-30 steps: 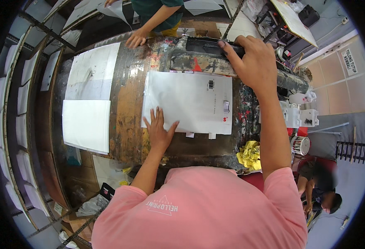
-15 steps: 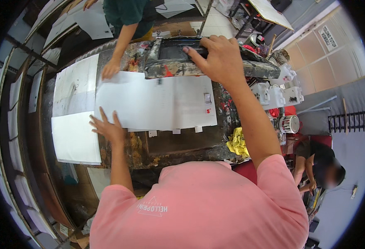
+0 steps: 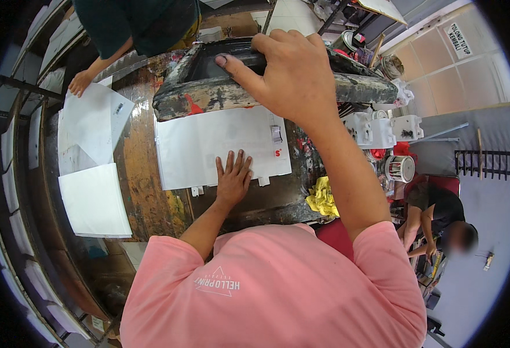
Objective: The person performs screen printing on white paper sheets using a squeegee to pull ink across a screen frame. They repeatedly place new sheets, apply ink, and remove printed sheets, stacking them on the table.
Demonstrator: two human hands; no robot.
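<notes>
My right hand (image 3: 298, 78) is wrapped over the near bar of an ink-stained wooden screen-printing frame (image 3: 208, 95), thumb on its left side. The frame is raised at a tilt over the worktable. Under it lies a white sheet (image 3: 208, 142) with a small red mark and a dark-edged patch near its right end; the frame hides the far part. My left hand (image 3: 233, 177) rests flat on the sheet's near part, fingers spread. Paper tabs (image 3: 263, 181) stick out along the sheet's near edge.
Across the table, a co-worker's hand (image 3: 81, 83) holds a printed sheet (image 3: 101, 119) over the left end. A white paper stack (image 3: 95, 200) lies nearer. A yellow crumpled cloth (image 3: 323, 196), white containers (image 3: 376, 130) and a paint can (image 3: 400, 168) stand right. Another person sits far right.
My left hand has moved right and come down flat on the sheet. The co-worker's hand has moved left with a printed sheet. The frame appears larger and further left, still in my right hand.
</notes>
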